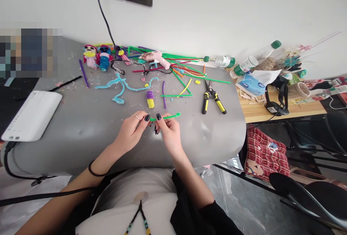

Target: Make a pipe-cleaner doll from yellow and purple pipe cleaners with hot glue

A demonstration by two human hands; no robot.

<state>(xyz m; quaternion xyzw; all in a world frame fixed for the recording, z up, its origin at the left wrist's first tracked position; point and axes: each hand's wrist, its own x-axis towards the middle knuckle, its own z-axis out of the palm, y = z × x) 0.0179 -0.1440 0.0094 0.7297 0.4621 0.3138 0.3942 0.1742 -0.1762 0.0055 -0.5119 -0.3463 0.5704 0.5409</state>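
Between my hands is a short green pipe cleaner (171,116) whose right end is curled into a small loop. My left hand (133,128) pinches its left end between thumb and fingers. Close beside it, my right hand (170,131) grips the middle, thumb on top. Just beyond my fingers lies a small purple and yellow wound pipe-cleaner piece (150,99). A light blue branching pipe-cleaner shape (121,83) is farther left. Black and yellow pliers (213,99), handles spread, rest to the right. A purple strip (164,94) and a bent green one (177,95) lie between.
Along the wall are pipe-cleaner dolls (104,58), a pink glue gun (155,57) and a heap of green stems (184,57). A white box (32,116) with a cable stands left. Bottles (245,65) and a tissue pack (252,83) are on the right.
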